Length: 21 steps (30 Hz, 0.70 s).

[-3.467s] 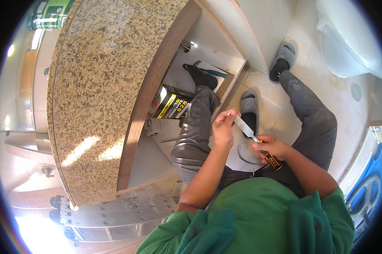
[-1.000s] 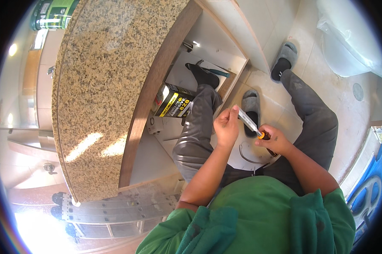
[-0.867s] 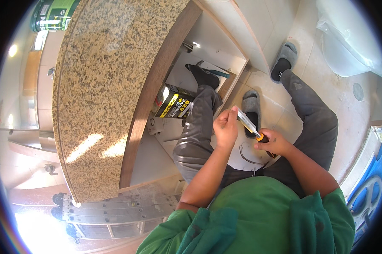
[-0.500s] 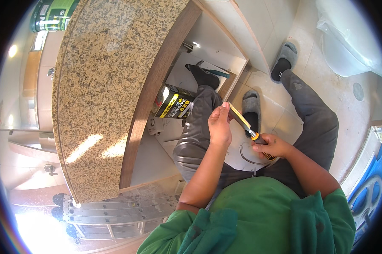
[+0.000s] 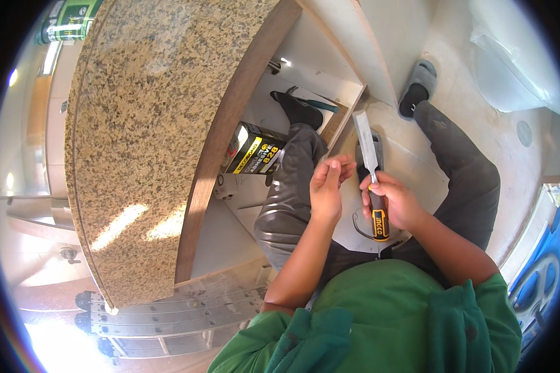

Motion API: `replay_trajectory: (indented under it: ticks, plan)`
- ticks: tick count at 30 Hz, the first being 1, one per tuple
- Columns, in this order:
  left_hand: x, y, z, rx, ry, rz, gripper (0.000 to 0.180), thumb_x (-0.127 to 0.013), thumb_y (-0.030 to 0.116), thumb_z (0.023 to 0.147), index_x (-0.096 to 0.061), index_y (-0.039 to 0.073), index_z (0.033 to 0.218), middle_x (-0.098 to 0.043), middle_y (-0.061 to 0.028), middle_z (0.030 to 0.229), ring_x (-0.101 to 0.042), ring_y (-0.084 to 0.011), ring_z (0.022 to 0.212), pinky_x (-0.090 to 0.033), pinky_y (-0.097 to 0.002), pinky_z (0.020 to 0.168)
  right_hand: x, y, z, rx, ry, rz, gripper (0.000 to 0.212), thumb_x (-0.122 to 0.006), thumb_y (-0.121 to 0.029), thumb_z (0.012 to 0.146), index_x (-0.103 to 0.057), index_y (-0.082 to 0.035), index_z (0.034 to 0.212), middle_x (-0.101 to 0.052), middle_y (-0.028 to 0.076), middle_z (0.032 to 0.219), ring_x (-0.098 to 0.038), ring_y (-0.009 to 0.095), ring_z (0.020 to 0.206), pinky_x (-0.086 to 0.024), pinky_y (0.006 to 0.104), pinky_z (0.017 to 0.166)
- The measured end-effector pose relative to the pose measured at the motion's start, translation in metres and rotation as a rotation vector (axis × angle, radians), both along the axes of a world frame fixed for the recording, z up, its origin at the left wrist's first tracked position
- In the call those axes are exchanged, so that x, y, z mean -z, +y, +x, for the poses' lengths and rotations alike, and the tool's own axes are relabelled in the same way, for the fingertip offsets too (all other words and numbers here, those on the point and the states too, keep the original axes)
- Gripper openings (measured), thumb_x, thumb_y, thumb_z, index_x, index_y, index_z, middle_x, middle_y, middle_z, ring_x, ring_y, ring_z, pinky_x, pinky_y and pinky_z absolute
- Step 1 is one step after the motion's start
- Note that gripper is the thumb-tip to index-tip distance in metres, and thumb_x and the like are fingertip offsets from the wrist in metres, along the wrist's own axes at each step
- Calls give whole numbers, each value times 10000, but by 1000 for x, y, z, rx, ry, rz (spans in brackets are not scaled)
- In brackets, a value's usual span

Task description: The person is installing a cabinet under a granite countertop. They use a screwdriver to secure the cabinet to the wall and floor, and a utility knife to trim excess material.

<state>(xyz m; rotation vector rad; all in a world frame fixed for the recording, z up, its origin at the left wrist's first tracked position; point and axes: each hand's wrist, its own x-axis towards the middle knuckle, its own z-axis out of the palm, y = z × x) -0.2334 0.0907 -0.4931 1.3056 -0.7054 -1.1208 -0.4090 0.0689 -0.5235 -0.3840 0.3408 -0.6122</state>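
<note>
My right hand (image 5: 396, 200) is closed around the black and yellow handle of a chisel (image 5: 380, 214). Its flat steel blade points away from me, and the light catches its face. Just left of the blade, my left hand (image 5: 329, 186) is raised with loosely bent fingers apart from the steel; I see nothing in it. Both hands are above my lap, between my spread knees. Behind the blade, a grey slipper (image 5: 379, 152) is partly hidden.
To the left is a speckled stone countertop (image 5: 149, 118) with a brown edge. Under it, a black and yellow adhesive can (image 5: 255, 149) stands beside my leg, and a teal-handled tool (image 5: 320, 105) lies near my foot. A ladder (image 5: 180, 317) is at lower left.
My left hand has come off the chisel's blade. My right hand has turned the chisel more upright, from slanting left to pointing nearly straight away, with the handle's side now showing.
</note>
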Motion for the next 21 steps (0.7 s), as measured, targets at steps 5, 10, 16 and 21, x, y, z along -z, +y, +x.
replay_trajectory:
  ticks: [5,10,16,21]
  plan:
    - [19,28,35,128,-70,-5,210,-541,178,1050,-564,-7,1147,-660,-118,1125,-637,-163,967,-492,-322,924,-25,-25,32,112,-73,-77,230,-509,-156,969,-561,-22,1148,-589,91,927,-608,223,833,-511,391,768]
    - [-19,23,24,189,-227,-45,498,-643,20,932,-417,-18,1374,-580,-139,1240,-602,-162,1036,-503,-310,885,-34,-45,80,224,12,-50,208,-534,-91,975,-548,-16,1168,-595,84,954,-586,170,883,-491,328,829]
    - [-33,-1,43,200,-715,10,733,-620,2,924,-209,-58,1527,-536,-186,1352,-615,-243,1163,-501,-323,959,-47,-67,125,295,182,-339,291,-530,-224,1029,-538,26,1177,-629,105,1034,-607,160,960,-485,323,861]
    - [-34,-16,61,72,-848,-31,636,-652,164,979,-332,-60,1481,-660,-128,967,-646,-142,796,-515,-264,707,-68,-106,144,327,340,-541,549,-472,-436,1062,-463,-3,1399,-643,122,1161,-615,164,995,-491,313,896]
